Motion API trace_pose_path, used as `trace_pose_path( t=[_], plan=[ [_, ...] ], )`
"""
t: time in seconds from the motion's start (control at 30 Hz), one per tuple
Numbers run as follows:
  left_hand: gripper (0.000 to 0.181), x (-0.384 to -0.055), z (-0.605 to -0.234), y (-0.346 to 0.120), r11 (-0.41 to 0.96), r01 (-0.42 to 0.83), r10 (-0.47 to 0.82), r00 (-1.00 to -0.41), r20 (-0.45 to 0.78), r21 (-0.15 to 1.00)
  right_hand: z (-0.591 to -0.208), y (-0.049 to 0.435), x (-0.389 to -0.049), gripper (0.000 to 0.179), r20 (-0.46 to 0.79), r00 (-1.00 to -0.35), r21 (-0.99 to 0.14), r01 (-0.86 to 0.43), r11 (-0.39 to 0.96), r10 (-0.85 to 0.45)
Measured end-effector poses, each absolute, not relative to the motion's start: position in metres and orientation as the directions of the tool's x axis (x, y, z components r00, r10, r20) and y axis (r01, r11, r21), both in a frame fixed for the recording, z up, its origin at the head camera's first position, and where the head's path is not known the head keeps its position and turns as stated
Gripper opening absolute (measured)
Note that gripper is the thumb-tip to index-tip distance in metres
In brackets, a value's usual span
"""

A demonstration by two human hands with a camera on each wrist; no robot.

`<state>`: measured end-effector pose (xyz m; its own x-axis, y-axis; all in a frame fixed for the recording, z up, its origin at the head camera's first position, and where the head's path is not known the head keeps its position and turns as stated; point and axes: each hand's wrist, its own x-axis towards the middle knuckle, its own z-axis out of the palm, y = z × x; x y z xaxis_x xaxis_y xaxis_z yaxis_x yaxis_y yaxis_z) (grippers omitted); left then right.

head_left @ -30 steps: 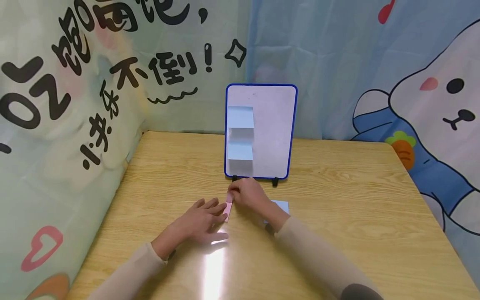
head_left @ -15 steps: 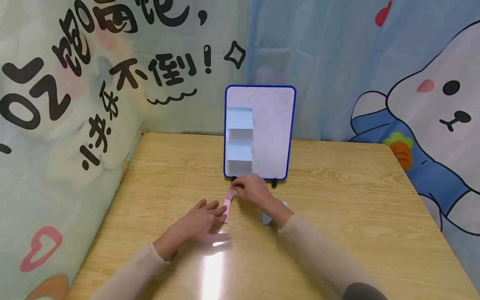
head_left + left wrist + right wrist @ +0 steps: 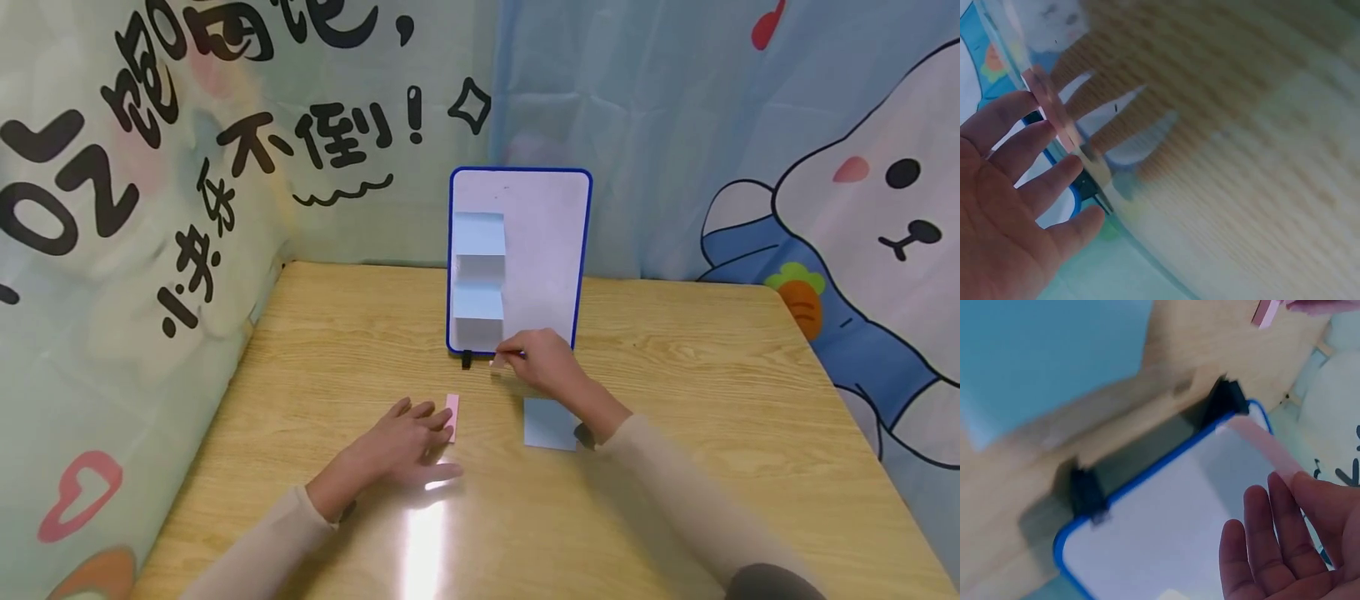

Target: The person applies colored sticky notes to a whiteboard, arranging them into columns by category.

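My right hand (image 3: 546, 360) pinches a pink sticky-note strip (image 3: 1269, 447) between thumb and index finger, near the bottom edge of a small blue-rimmed whiteboard (image 3: 543, 250). In the right wrist view the strip bends away from the fingertips, its far end overlapping the board's lower rim. On the table, my left hand (image 3: 411, 446) lies with fingers spread and straight, fingertips against a narrow pink sticky-note pad (image 3: 453, 407). The left wrist view shows this pad (image 3: 1050, 103) right at the fingers. Two light blue sticky notes (image 3: 480, 233) hang one above the other on the board's left side.
A square blue sticky-note pad (image 3: 549, 425) lies below the right wrist. Black feet (image 3: 467, 360) support the whiteboard on the wooden table (image 3: 697, 400). Printed cloth curtains (image 3: 637, 125) stand behind and to the left; glare crosses the table's front.
My right hand has lifted the pink strip off the pad and moved right and up toward the board, uncovering the blue pad. My left hand stays at the pink pad.
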<state>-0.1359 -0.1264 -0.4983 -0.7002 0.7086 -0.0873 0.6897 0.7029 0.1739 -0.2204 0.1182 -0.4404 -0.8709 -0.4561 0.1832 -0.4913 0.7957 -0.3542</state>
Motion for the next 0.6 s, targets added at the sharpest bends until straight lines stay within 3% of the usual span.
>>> trace_pose_path(
  t=[0.37, 0.6],
  plan=[
    [0.065, -0.140, -0.496, -0.127, 0.696, 0.669, 0.709, -0.699, -0.099, 0.261, -0.409, 0.152, -0.245, 0.019, 0.183, -0.894, -0.274, -0.447, 0.852, -0.410],
    [0.062, -0.142, -0.496, -0.123, 0.682, 0.678, 0.715, -0.697, -0.056, 0.273, -0.388, 0.162, -0.262, 0.020, 0.342, -0.867, -0.249, -0.457, 0.854, -0.363]
  ],
)
